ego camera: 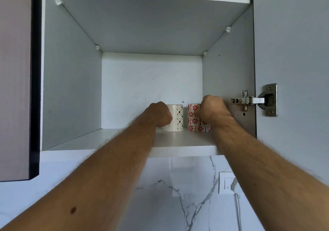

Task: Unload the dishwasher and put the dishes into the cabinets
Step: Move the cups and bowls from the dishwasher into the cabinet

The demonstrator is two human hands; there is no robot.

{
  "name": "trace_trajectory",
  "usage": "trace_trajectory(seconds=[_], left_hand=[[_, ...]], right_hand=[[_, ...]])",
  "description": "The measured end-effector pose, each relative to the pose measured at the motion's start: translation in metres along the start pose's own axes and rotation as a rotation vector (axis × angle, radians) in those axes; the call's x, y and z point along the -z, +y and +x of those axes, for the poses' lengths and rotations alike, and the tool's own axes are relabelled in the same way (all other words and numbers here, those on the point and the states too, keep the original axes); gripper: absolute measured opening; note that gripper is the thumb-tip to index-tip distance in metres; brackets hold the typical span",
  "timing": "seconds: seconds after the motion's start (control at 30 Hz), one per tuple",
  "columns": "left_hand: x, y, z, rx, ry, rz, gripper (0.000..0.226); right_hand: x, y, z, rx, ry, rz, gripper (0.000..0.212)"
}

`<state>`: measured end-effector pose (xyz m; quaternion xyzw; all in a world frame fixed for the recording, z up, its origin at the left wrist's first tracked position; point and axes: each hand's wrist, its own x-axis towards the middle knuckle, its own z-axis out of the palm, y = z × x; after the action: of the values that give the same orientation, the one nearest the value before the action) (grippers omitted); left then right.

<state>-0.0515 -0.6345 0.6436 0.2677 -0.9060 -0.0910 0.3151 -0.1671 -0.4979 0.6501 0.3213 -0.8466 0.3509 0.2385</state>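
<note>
I see two glazed ceramic mugs, a cream mug (175,117) and a red-flowered mug (193,117), both faintly glossy. The shelf (178,141) looks like matt white laminate. The hinge (252,100) is bright metal. The wall (187,195) is smooth, polished veined marble.

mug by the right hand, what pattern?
White mug with red flowers and dots, partly hidden by the right hand; head view, the only one.
</note>
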Motion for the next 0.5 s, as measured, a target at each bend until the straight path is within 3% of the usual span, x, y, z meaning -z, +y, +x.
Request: trace_trajectory(seconds=[0.13,0.27,0.4,0.5], left_hand=[[-0.0001,0.0051,-0.0082,-0.093,-0.135,0.111,0.032],[0.0009,0.0017,-0.0079,-0.128,-0.15,0.068,0.032],[-0.0019,-0.0003,-0.0085,-0.152,-0.135,0.041,0.034],[-0.0005,0.0037,-0.0066,-0.12,-0.182,0.098,0.03]], right_hand=[[-0.0023,-0.0004,-0.0049,0.0,-0.109,-0.107,0.042],[-0.0027,0.0011,-0.0019,0.012,-0.149,-0.098,0.041],[-0.0058,0.0039,-0.0038,0.025,-0.257,-0.132,0.021],[-0.0043,0.0054,-0.0059,0.032,-0.322,-0.163,0.024]])
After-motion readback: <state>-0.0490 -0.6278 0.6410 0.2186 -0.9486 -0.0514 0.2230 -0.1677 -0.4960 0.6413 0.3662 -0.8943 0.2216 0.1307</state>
